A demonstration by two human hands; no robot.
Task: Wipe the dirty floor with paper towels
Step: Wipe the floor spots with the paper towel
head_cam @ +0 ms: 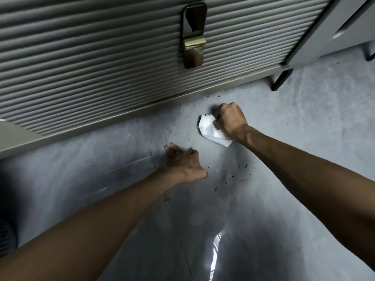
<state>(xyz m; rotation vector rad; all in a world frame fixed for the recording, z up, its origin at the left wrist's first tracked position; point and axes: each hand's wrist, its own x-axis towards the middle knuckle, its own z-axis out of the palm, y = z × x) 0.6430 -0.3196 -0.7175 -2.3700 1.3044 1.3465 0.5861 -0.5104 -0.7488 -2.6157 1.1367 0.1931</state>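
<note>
My right hand [229, 120] grips a crumpled white paper towel [211, 129] and presses it on the grey floor [294, 122] close to the cabinet's base. My left hand [185, 164] rests flat on the floor to the lower left of the towel, fingers spread and pointing toward the cabinet, holding nothing. Small black crumbs of dirt [233, 176] lie scattered on the floor between and below the two hands. A few specks [213, 96] sit near the cabinet's bottom edge.
A ribbed grey cabinet front [101, 57] with a brown and brass handle [193, 35] fills the top. A second grey cabinet [332, 29] on black legs [281, 79] stands at the top right. A dark round object [8, 236] shows at the left edge.
</note>
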